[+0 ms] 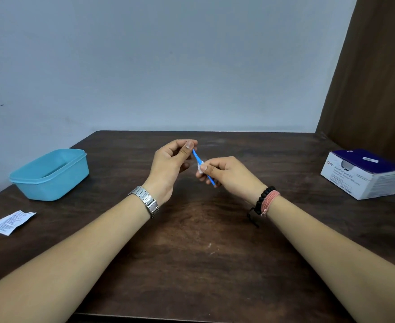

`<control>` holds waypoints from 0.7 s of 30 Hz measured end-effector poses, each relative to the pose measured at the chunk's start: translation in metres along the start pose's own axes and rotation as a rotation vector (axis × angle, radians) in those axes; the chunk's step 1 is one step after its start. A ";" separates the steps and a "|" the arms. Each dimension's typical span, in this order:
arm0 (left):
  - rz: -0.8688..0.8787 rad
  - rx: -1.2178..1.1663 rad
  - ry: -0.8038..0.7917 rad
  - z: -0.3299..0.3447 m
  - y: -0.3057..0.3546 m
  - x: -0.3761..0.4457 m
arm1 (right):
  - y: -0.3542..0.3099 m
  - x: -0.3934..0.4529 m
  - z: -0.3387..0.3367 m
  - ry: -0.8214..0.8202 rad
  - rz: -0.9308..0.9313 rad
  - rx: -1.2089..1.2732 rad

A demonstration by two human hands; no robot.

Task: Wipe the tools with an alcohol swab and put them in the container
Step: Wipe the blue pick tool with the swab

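— Two hands over one dark worktop [191,241]. Largest items first?

— Tub [49,174], light blue, lidless, far left on the worktop. Swab box [364,174], white and purple, far right. Both well apart from the hands.

— Smaller?

— Torn wrapper [12,222], lying flat near the left edge, in front of the tub.

— Grips?

— Left hand [168,164], raised above mid-worktop, pinches the upper end of a thin blue tool [196,156]. Right hand [229,174] pinches a white swab [200,165] folded around the tool's middle; the lower tip shows below the fingers. Tool tilted, clear of the worktop, outside the tub.
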State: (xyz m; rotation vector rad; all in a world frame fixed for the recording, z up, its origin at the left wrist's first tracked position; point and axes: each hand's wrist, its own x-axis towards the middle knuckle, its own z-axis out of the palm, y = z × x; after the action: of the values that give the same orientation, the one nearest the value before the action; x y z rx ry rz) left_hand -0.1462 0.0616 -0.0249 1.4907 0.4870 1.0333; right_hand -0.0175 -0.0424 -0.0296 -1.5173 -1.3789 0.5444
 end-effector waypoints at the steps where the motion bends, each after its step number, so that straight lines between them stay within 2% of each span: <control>1: -0.007 0.004 -0.012 0.000 -0.001 0.000 | 0.000 0.000 0.000 0.002 0.002 0.002; 6: -0.016 0.033 -0.120 0.002 -0.004 -0.005 | 0.000 -0.001 0.000 -0.002 -0.012 -0.003; 13: -0.013 -0.030 0.037 -0.006 0.001 0.003 | 0.002 0.000 0.004 -0.054 -0.022 -0.041; 18: -0.044 0.009 -0.119 0.003 -0.004 -0.005 | 0.000 -0.003 0.002 -0.014 -0.038 -0.027; 21: -0.017 -0.021 -0.090 0.003 0.000 -0.003 | -0.002 -0.002 0.002 -0.013 -0.052 -0.013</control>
State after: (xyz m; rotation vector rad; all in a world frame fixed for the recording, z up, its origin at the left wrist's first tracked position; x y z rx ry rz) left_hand -0.1452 0.0575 -0.0256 1.5048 0.4232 0.9514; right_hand -0.0204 -0.0436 -0.0296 -1.4866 -1.4306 0.5150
